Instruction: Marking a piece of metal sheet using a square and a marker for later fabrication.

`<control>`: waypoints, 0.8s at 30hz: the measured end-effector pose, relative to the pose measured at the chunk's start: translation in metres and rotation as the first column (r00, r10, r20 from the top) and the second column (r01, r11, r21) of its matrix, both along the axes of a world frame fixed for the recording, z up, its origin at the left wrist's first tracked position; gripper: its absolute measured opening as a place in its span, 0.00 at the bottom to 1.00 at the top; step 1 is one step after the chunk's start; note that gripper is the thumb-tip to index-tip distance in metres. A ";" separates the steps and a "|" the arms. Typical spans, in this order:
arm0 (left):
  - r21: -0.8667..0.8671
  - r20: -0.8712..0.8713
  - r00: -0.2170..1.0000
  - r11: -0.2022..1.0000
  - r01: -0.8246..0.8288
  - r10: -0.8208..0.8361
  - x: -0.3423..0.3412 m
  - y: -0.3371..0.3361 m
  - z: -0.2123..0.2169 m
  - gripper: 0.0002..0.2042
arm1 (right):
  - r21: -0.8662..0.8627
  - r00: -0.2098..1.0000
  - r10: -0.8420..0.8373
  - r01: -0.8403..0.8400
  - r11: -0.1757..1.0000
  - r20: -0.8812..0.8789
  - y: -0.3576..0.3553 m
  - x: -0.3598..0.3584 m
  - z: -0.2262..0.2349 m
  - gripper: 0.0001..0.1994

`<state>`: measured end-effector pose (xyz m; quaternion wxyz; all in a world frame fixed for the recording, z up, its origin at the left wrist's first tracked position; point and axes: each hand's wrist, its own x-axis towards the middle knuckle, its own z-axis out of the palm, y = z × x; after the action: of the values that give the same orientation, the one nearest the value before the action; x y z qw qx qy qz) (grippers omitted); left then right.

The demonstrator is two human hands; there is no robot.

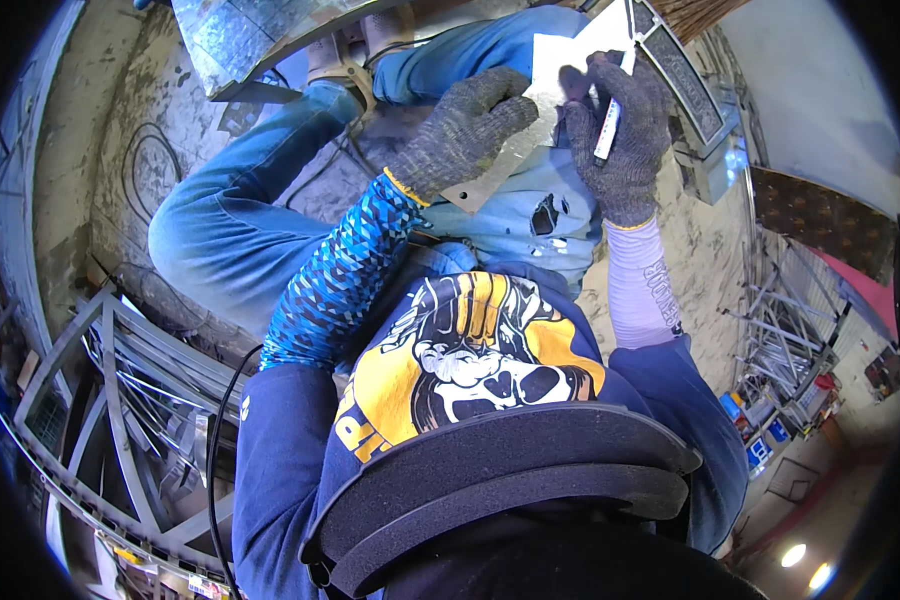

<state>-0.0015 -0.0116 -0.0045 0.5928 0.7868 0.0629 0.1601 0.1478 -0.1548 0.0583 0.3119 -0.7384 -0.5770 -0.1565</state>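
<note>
A flat strip of bare sheet metal (pixel 498 178), with a small hole near its lower end, lies across my lap over worn blue jeans. Its upper part is washed out by glare. My left hand (pixel 470 128), in a grey knitted glove, grips the strip's left edge, the thumb resting on top. A white marker pen (pixel 606 130) sits in my right hand (pixel 628 145), gloved the same way, over the strip's right side. The pen points up and away; its tip against the bright metal is hard to make out.
Ahead on the left stands a metal-topped table (pixel 260 40). A dark framed panel (pixel 682 72) is beyond my right hand. Metal bars and frames (pixel 120 400) pile up at the left, more metal frames (pixel 785 315) at the right. A thin cable (pixel 140 175) lies on the floor.
</note>
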 end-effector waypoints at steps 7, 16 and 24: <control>-0.351 -0.038 0.998 0.935 -0.051 0.040 0.004 0.001 0.001 0.14 | -0.071 0.999 -0.018 0.015 0.997 -0.038 -0.001 0.002 0.004 0.22; -0.346 -0.036 0.997 0.936 -0.072 0.063 0.003 -0.002 0.004 0.14 | -0.072 1.000 -0.013 0.013 0.997 -0.007 -0.002 0.003 0.003 0.23; -0.202 0.048 0.992 0.974 -0.105 0.117 0.000 -0.006 0.009 0.13 | -0.065 1.000 0.001 0.000 0.998 0.022 0.000 0.004 0.004 0.22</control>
<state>-0.0017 -0.0180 0.0040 0.6603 0.7137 0.1047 0.2091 0.1515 -0.1543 0.0619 0.2816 -0.7463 -0.5852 -0.1457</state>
